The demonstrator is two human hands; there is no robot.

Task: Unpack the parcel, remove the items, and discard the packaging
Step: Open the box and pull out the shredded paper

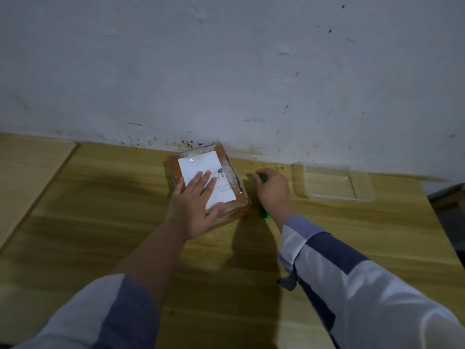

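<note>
Left hand (195,201) flat on parcel (208,182) (taped) | right hand (273,188) gripping green tool (264,211)

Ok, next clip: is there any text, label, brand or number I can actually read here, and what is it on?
No text is legible.
White label on the parcel: a few printed lines and a dark block, too small and blurred to read; the left hand covers part.
Green tool, clear tray: no markings visible.

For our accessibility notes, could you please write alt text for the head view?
A left hand presses flat on a taped parcel on a wooden table, while the right hand grips a green tool beside it. A clear tray sits further right.
</note>
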